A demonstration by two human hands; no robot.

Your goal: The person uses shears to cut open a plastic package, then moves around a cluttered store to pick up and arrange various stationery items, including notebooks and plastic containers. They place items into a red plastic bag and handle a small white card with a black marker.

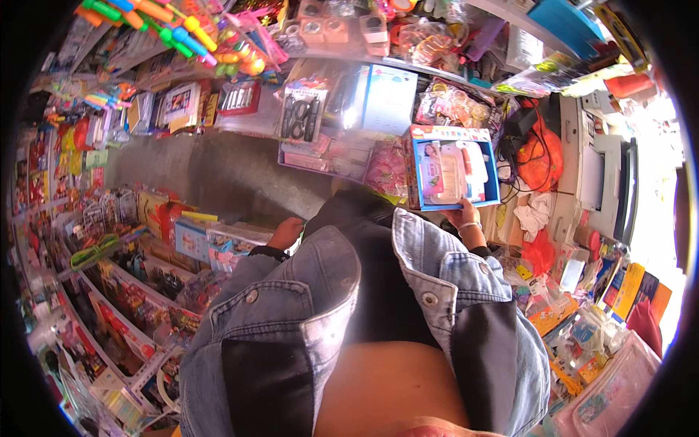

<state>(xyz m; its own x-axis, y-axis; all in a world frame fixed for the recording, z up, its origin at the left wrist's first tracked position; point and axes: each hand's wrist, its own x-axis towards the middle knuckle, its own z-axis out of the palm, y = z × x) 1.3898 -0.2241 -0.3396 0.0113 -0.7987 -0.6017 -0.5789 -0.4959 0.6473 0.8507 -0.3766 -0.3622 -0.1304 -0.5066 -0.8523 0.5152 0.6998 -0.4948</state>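
My right hand (465, 218) grips the near edge of an open cardboard display box (456, 206) with a blue rim. Packaged goods lie inside it, among them a pale plastic case (452, 173) and a pink printed packet (431, 175). The box sits tilted beside a bag of pink items (386, 170). My left hand (286, 234) hangs low at my left side, near boxed goods (224, 243) on the shelf. A sliver of something pale and green shows by its fingers, but whether the hand holds it is hidden.
Ahead stands a shelf with a packaged black cable (302, 116) and a light-blue box (389, 98). Tiered racks of small goods (117, 295) line the left. To the right are an orange-red bag (540, 159), loose cables and a printer (603, 180). Colourful toys (175, 33) hang overhead.
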